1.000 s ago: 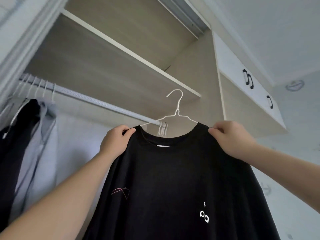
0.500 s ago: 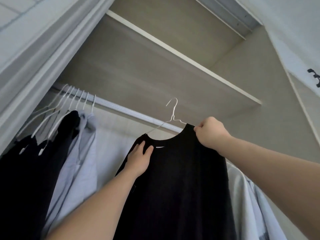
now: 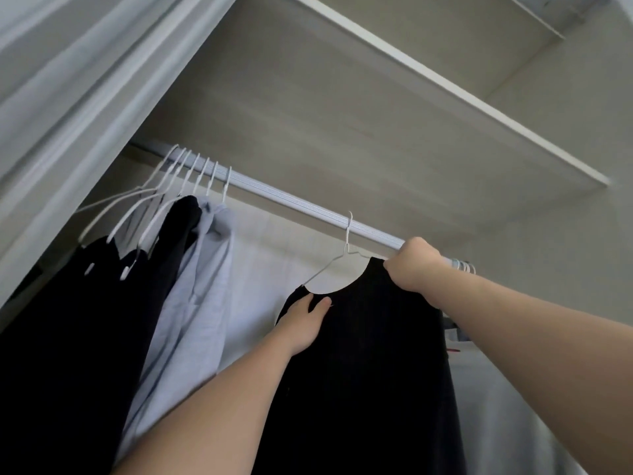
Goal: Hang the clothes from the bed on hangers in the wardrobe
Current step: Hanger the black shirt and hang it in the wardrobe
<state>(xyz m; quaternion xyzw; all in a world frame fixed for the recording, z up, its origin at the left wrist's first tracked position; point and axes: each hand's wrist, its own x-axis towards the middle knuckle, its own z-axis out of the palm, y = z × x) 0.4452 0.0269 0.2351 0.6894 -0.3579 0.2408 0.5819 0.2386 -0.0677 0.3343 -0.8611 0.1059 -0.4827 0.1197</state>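
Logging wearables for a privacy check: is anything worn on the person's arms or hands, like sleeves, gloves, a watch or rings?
Nothing visible. Both forearms are bare to the frame edge, no sleeve in view. The left hand and right hand are ungloved; no watch, bracelet or ring shows.

The right hand (image 3: 414, 265) covers one shoulder of the white hanger (image 3: 323, 270), and its arm hides part of the rail (image 3: 291, 200). The bottom edge cuts off the lower part of the black T-shirt (image 3: 359, 371), and it is not clear if the left hand (image 3: 301, 323) pinches it or only touches.
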